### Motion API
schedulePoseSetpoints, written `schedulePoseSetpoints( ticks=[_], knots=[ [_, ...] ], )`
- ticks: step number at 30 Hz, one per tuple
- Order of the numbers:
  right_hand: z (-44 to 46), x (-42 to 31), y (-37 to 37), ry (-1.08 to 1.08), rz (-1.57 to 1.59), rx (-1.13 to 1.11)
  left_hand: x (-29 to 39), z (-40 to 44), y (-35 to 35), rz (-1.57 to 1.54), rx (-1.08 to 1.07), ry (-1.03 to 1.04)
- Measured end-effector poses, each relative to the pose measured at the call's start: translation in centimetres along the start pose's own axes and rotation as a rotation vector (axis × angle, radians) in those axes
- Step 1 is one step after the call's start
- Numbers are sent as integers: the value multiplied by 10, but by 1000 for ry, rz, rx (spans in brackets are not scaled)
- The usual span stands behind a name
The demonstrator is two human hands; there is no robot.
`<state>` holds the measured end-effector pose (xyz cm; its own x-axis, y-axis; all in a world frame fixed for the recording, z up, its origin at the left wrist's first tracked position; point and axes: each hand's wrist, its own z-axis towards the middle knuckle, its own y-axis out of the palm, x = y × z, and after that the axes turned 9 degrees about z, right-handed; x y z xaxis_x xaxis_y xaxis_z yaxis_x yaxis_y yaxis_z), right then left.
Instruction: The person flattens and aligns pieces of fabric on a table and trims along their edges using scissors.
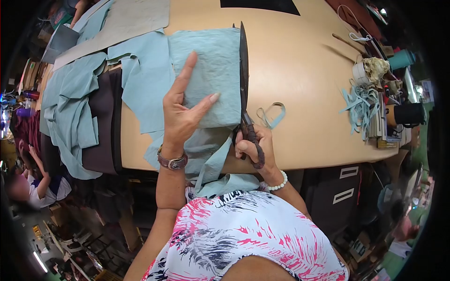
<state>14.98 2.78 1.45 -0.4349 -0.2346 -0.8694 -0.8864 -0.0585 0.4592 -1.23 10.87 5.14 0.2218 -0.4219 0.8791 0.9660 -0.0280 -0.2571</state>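
Note:
A square light-blue piece of leather or cloth (211, 56) lies on the table in front of me. My left hand (183, 105) rests on it, thumb and forefinger spread apart. In my right hand (258, 145) is a pair of dark scissors (243, 84) with wrapped handles. Their blades point away from me along the square's right edge. Beneath the square's near edge, more light-blue material (211, 145) hangs over the table edge toward my lap. A thin curled offcut strip (274, 117) lies just right of the scissors.
More light-blue pieces (145, 75) and a draped pile (72, 107) cover the left of the tan table (300, 61). A grey sheet (126, 23) lies behind them. At right are a bundle of strips (360, 110), a black thread spool (405, 114) and a teal spool (401, 59). Another person (40, 182) sits at far left.

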Motion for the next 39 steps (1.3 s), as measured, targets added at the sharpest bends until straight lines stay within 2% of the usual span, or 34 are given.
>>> schedulePoseSetpoints(
  ticks=[15, 21, 24, 30, 33, 34, 37, 39],
  knots=[
    [-5, 6, -1, 11, -25, 48, 2, 1, 2, -18, -34, -16],
    [-5, 7, 2, -49, 7, 50, 1, 0, 2, 54, -47, 18],
    [-4, 8, 1, -7, -28, 91, -1, -1, 4, 81, -57, 29],
    [-17, -6, -1, 35, -28, 131, -1, -2, -1, -130, 44, -87],
    [-28, -25, -22, -81, -381, 172, -7, 0, -15, -380, 80, -140],
    [-28, -35, -33, -172, -584, 184, -10, 0, -19, -451, 103, -162],
    [-25, -62, -57, 16, -715, 417, -26, 4, -26, -631, 163, -180],
    [-14, -72, -83, -23, -951, 450, -35, 5, -28, -749, 182, -212]
  ],
)
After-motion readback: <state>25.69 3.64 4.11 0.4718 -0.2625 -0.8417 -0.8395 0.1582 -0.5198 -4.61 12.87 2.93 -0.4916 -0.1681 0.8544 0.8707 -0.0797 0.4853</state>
